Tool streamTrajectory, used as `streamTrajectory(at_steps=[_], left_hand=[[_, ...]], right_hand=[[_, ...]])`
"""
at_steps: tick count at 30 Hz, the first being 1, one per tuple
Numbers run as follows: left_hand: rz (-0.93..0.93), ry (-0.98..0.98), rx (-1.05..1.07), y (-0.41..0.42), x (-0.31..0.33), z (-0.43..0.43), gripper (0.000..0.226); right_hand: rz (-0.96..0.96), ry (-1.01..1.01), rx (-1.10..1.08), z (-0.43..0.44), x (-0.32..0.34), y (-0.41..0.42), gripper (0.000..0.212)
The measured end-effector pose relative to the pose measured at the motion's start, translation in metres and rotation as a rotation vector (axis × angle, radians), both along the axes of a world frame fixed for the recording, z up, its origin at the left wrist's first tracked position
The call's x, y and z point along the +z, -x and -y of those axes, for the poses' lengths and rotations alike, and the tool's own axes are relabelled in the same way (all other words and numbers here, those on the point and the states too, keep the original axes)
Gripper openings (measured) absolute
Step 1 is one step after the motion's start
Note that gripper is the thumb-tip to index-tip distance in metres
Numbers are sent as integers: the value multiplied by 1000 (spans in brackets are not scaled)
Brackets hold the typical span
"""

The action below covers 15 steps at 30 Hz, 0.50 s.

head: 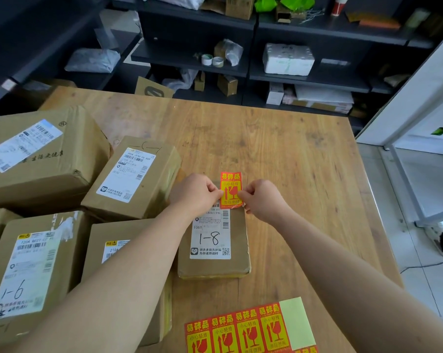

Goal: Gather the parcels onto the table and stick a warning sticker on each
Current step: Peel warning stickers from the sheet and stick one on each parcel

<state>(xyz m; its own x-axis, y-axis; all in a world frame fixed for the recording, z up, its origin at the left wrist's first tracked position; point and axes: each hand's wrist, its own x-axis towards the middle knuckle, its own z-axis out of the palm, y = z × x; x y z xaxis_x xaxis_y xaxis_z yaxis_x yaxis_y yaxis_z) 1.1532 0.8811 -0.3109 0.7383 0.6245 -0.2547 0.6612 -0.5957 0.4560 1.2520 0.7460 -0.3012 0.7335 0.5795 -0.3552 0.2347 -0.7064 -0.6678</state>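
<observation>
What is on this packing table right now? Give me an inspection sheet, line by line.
Surface: wooden table, far and right parts bare.
Job's things: parcel marked 1-8 lies in the middle; a red and yellow warning sticker is held over its far end. Sticker sheet at the near edge, one slot already peeled. Parcel marked 1-6 and three more parcels are crowded at the left.
Clutter: nothing seen on the table beyond these.
Grippers: left hand and right hand each pinch one side edge of the sticker with the fingers.
Cables: a thin cable on the floor at right.
Surroundings: dark shelves behind, holding boxes, bags and tape rolls.
</observation>
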Motion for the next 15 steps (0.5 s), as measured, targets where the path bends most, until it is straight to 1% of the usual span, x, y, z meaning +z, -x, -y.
streamTrajectory(at_steps=[6,8,12,15], left_hand=[[6,-24,9,-1,-2,1,31],[0,-24,15,-1,-2,2,30],[-22,-19,37,-2,-1,3,32],[-29,-11,46,-2,1,3,34]], right_hand=[[40,-1,2,0,1,2,25],[51,4,6,0,1,3,21],[59,13,4,-1,3,4,23],[64,30,5,-2,5,3,20]])
